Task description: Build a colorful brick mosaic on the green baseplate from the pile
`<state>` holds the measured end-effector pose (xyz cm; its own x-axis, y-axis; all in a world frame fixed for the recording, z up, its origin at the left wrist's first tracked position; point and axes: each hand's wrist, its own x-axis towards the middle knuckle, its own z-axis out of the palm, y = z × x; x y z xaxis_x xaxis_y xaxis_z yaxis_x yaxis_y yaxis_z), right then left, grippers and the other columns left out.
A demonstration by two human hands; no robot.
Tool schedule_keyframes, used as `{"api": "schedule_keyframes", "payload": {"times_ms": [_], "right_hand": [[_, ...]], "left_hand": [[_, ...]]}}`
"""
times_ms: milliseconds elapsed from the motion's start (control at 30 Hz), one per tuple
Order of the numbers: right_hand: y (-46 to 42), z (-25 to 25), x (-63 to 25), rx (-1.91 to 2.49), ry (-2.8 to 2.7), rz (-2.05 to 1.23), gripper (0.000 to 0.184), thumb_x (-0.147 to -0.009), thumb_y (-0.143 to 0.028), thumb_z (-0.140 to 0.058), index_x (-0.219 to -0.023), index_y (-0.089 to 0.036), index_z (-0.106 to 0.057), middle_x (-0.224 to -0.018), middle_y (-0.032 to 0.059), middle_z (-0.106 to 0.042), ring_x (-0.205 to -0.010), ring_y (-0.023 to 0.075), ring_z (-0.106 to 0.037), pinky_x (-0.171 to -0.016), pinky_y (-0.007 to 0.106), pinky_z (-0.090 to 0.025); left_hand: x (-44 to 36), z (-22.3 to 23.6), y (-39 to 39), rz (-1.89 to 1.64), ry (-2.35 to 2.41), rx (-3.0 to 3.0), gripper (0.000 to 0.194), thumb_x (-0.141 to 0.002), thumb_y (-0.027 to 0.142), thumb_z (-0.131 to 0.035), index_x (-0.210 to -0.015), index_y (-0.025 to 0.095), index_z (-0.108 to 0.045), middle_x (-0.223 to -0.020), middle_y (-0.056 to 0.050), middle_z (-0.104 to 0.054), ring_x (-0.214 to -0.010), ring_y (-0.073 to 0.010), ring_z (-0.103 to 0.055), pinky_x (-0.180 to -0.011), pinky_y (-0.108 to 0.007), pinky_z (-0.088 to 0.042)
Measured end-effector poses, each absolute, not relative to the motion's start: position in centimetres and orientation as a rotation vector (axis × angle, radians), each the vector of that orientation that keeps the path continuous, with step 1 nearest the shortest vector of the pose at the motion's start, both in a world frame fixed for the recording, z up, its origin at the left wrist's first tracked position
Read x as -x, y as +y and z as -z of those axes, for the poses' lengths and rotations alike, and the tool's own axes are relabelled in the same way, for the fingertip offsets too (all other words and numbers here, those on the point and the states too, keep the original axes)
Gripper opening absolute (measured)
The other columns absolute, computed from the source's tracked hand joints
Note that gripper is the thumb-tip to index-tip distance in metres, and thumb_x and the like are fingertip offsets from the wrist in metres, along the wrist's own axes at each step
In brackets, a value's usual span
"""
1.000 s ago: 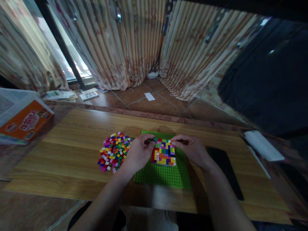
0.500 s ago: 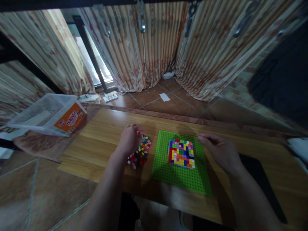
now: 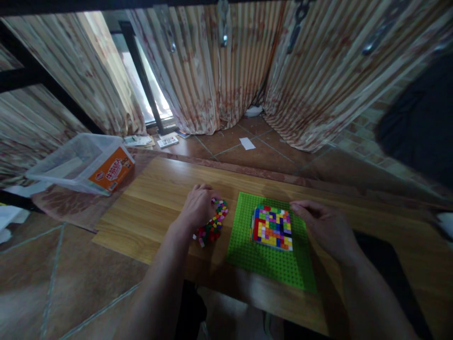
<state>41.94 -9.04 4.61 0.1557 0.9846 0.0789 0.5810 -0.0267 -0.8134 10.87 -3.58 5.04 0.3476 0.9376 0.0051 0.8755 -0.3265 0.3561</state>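
Over the left part of a pile of small coloured toy bricks (image 3: 220,218) hovers my left hand (image 3: 198,204), its back toward me. Its fingers curl down at the bricks and their tips are hidden. To the right lies a green studded baseplate (image 3: 272,269), bearing a low square block of many-coloured bricks (image 3: 272,228). My right hand (image 3: 320,224) is by the block's far right corner, over the baseplate's right edge, with thumb and fingers pinched together. Whether a brick is between those fingertips is too small to make out.
A wooden table (image 3: 141,217) carries all this. A dark flat object (image 3: 384,264) lies under and beyond my right forearm. At the far left stands a clear plastic bin (image 3: 78,160) with an orange label. Striped curtains (image 3: 198,71) hang behind the table.
My left hand has moved from the brick block leftward to the loose pile. My right hand has drawn slightly away from the block's corner. The view has swung left.
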Motion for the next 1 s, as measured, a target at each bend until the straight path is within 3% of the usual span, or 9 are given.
{"api": "schedule_keyframes", "payload": {"times_ms": [167, 367, 667, 867, 1000], "right_hand": [[-8.9, -4.4, -41.4, 1.706, -1.536, -0.734, 0.030, -0.080, -0.051, -0.064, -0.088, -0.025, -0.077, -0.093, 0.0034, -0.077, -0.089, 0.0257, -0.070, -0.082, 0.039, -0.053], [-8.7, -4.3, -41.0, 1.702, -1.500, -0.775, 0.030, -0.079, -0.050, -0.065, -0.087, -0.024, -0.077, -0.091, 0.0039, -0.077, -0.087, 0.0252, -0.070, -0.082, 0.039, -0.053], [-8.7, -4.3, -41.1, 1.660, -1.537, -0.758, 0.026, -0.082, -0.046, -0.064, -0.087, -0.024, -0.077, -0.091, 0.0032, -0.077, -0.086, 0.0236, -0.070, -0.083, 0.038, -0.053], [-8.7, -4.5, -40.9, 1.656, -1.573, -0.744, 0.025, -0.084, -0.044, -0.063, -0.087, -0.024, -0.076, -0.089, 0.0026, -0.077, -0.085, 0.0229, -0.070, -0.079, 0.036, -0.053], [-8.6, -4.5, -40.7, 1.658, -1.496, -0.739, 0.023, -0.082, -0.044, -0.065, -0.086, -0.024, -0.076, -0.089, 0.0024, -0.077, -0.085, 0.0225, -0.070, -0.081, 0.037, -0.054]], "left_hand": [[-11.1, -4.6, -3.4, -0.265, 1.694, -2.291, 0.026, -0.084, 0.025, -0.058, -0.104, 0.024, -0.075, -0.115, -0.007, -0.068, -0.111, -0.0240, -0.056, -0.102, -0.038, -0.041], [-12.1, -4.3, -3.4, -0.293, 1.773, -2.304, 0.022, -0.086, 0.025, -0.054, -0.094, 0.020, -0.073, -0.114, -0.010, -0.067, -0.109, -0.0257, -0.056, -0.099, -0.040, -0.042], [-12.2, -4.6, -3.5, -0.297, 1.807, -2.329, 0.017, -0.087, 0.025, -0.053, -0.087, 0.018, -0.069, -0.098, -0.010, -0.070, -0.095, -0.0260, -0.061, -0.086, -0.038, -0.043], [-12.3, -4.6, -3.7, -0.329, 1.823, -2.352, 0.013, -0.084, 0.024, -0.056, -0.085, 0.021, -0.069, -0.091, -0.008, -0.073, -0.098, -0.0290, -0.062, -0.090, -0.044, -0.039], [-12.4, -4.9, -3.5, -0.519, 1.765, -2.220, 0.012, -0.080, 0.020, -0.058, -0.082, 0.021, -0.070, -0.088, -0.006, -0.074, -0.094, -0.0259, -0.063, -0.090, -0.041, -0.041]]}}
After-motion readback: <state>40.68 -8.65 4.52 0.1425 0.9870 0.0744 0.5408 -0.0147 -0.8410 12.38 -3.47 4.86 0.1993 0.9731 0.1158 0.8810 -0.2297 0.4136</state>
